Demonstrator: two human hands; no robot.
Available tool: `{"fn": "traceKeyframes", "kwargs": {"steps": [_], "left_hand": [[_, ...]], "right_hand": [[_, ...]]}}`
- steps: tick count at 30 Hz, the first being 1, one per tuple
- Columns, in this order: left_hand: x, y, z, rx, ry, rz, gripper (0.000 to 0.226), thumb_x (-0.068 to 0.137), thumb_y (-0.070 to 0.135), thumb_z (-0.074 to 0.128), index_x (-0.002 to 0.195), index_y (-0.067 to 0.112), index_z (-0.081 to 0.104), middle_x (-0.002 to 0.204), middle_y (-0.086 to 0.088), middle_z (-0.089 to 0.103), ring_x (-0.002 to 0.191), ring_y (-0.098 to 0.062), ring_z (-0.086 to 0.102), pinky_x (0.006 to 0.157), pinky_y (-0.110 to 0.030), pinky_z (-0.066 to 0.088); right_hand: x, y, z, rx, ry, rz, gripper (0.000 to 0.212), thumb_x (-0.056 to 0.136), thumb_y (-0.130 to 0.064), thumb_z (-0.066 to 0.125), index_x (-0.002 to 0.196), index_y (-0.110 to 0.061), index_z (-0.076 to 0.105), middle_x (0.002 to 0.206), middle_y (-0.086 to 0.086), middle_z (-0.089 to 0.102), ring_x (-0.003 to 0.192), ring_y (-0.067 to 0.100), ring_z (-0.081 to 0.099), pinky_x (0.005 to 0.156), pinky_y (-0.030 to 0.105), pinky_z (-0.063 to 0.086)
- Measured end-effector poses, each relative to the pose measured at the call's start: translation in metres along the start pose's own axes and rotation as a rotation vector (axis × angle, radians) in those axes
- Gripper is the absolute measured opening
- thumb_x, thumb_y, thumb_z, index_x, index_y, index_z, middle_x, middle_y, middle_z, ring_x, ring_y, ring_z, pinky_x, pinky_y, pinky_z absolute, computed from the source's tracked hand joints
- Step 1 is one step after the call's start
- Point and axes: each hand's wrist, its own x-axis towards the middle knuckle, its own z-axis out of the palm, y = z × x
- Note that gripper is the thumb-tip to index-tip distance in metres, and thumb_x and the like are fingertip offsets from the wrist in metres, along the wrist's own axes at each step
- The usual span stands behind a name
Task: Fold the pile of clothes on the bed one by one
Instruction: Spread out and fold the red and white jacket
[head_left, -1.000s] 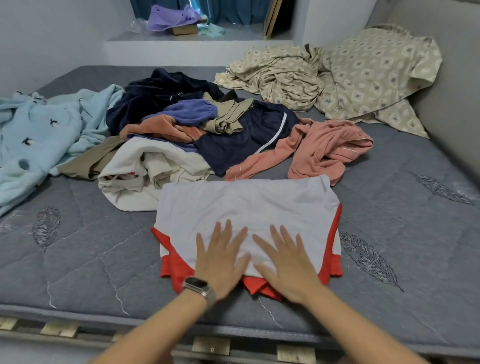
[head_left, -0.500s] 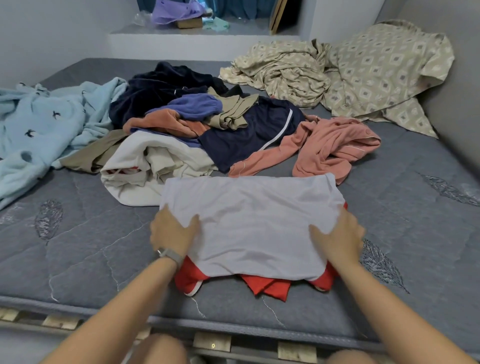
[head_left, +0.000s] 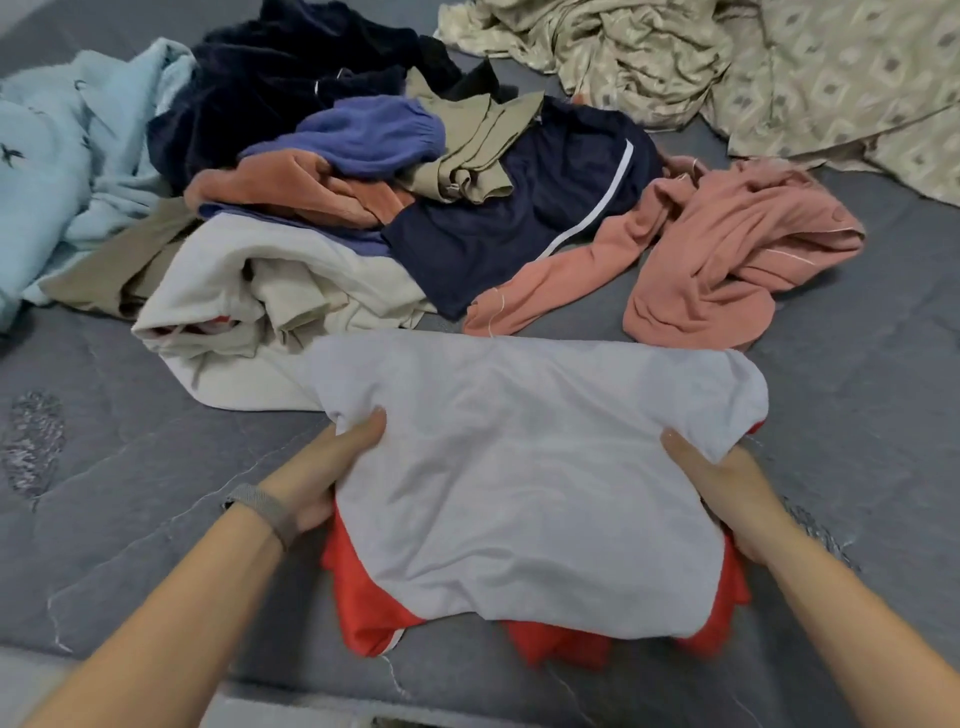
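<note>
While both hands grip the folded white-and-red shirt (head_left: 540, 493), grey quilted mattress (head_left: 130, 509), heaped clothes (head_left: 395, 197), patterned bedding (head_left: 727, 67)

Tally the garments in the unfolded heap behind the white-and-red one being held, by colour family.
Dark navy: 2, velvety garment, shorts with white stripe
Purple-blue: 1
Rust orange: 1
Olive or khaki: 2
Cream: 1
Salmon pink: 1
Total: 8 showing; any buried ones cannot be counted.

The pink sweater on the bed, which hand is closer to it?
Right. The right hand grips the white shirt just below the pink sweater; the left hand holds the shirt's far side.
</note>
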Motion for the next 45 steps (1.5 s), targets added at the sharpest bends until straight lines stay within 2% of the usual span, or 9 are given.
{"fn": "traceKeyframes", "kwargs": {"steps": [4, 9, 16, 20, 24, 27, 34, 39, 45], "left_hand": [[-0.027, 0.003, -0.004, 0.027, 0.118, -0.025, 0.053, 0.070, 0.047, 0.071, 0.114, 0.017, 0.063, 0.109, -0.007, 0.071, 0.099, -0.021, 0.069, 0.089, -0.037, 0.052], [-0.089, 0.044, -0.008, 0.019, 0.259, -0.053, 0.022, 0.096, 0.027, 0.055, 0.114, 0.017, 0.061, 0.105, -0.004, 0.070, 0.090, -0.015, 0.069, 0.068, -0.021, 0.054], [-0.207, 0.131, -0.076, -0.204, 0.393, -0.063, 0.019, 0.096, 0.023, 0.054, 0.113, 0.017, 0.060, 0.104, -0.006, 0.071, 0.086, -0.016, 0.069, 0.063, -0.022, 0.056], [-0.287, 0.178, -0.149, -0.323, 0.492, -0.011, 0.017, 0.097, 0.021, 0.051, 0.109, 0.016, 0.062, 0.104, -0.005, 0.071, 0.082, -0.015, 0.071, 0.062, -0.023, 0.057], [-0.366, 0.206, -0.233, -0.424, 0.626, 0.071, 0.011, 0.098, 0.020, 0.050, 0.104, 0.021, 0.060, 0.099, -0.001, 0.070, 0.084, -0.015, 0.069, 0.068, -0.025, 0.057], [-0.411, 0.212, -0.305, -0.482, 0.657, 0.107, 0.027, 0.096, 0.025, 0.052, 0.121, 0.017, 0.057, 0.113, -0.007, 0.069, 0.101, -0.023, 0.066, 0.079, -0.029, 0.057], [-0.450, 0.215, -0.446, -0.584, 0.745, 0.153, 0.039, 0.095, 0.028, 0.054, 0.131, 0.013, 0.052, 0.122, -0.008, 0.065, 0.110, -0.026, 0.063, 0.088, -0.035, 0.053], [-0.430, 0.224, -0.525, -0.612, 0.793, 0.135, 0.032, 0.096, 0.030, 0.053, 0.126, 0.017, 0.054, 0.116, -0.006, 0.067, 0.104, -0.025, 0.065, 0.083, -0.037, 0.052], [-0.383, 0.233, -0.618, -0.664, 0.869, 0.070, 0.043, 0.088, 0.038, 0.062, 0.125, 0.019, 0.053, 0.112, -0.008, 0.068, 0.099, -0.029, 0.065, 0.078, -0.038, 0.053]], "right_hand": [[-0.022, -0.022, -0.008, 0.079, -0.075, 0.087, 0.080, 0.059, -0.066, 0.075, 0.127, -0.027, 0.058, 0.117, -0.008, 0.066, 0.104, 0.012, 0.064, 0.091, 0.035, 0.051], [-0.061, -0.092, 0.003, 0.053, -0.172, 0.136, 0.044, 0.090, -0.030, 0.065, 0.131, -0.018, 0.056, 0.122, 0.002, 0.065, 0.106, 0.019, 0.064, 0.098, 0.045, 0.049], [-0.118, -0.239, 0.061, -0.023, -0.353, 0.103, 0.037, 0.092, -0.026, 0.062, 0.128, -0.018, 0.057, 0.118, -0.001, 0.067, 0.105, 0.018, 0.066, 0.095, 0.038, 0.051], [-0.151, -0.325, 0.146, -0.090, -0.517, 0.048, 0.030, 0.091, -0.026, 0.063, 0.120, -0.021, 0.060, 0.114, -0.002, 0.068, 0.101, 0.017, 0.067, 0.088, 0.034, 0.054], [-0.193, -0.394, 0.257, -0.174, -0.627, -0.032, 0.042, 0.090, -0.030, 0.065, 0.129, -0.018, 0.055, 0.118, 0.000, 0.065, 0.103, 0.021, 0.064, 0.088, 0.037, 0.052], [-0.227, -0.427, 0.343, -0.220, -0.731, -0.058, 0.041, 0.089, -0.035, 0.065, 0.127, -0.022, 0.056, 0.113, -0.004, 0.068, 0.099, 0.017, 0.066, 0.079, 0.031, 0.053], [-0.271, -0.469, 0.517, -0.288, -0.854, -0.085, 0.023, 0.089, -0.028, 0.066, 0.111, -0.021, 0.061, 0.097, -0.008, 0.069, 0.083, 0.008, 0.067, 0.055, 0.013, 0.052], [-0.255, -0.492, 0.625, -0.370, -0.902, -0.127, 0.035, 0.089, -0.030, 0.067, 0.121, -0.017, 0.061, 0.108, -0.004, 0.069, 0.094, 0.012, 0.067, 0.069, 0.019, 0.053], [-0.214, -0.519, 0.760, -0.458, -0.997, -0.134, 0.044, 0.089, -0.034, 0.065, 0.129, -0.018, 0.056, 0.114, -0.003, 0.067, 0.100, 0.014, 0.066, 0.081, 0.025, 0.055]]}}
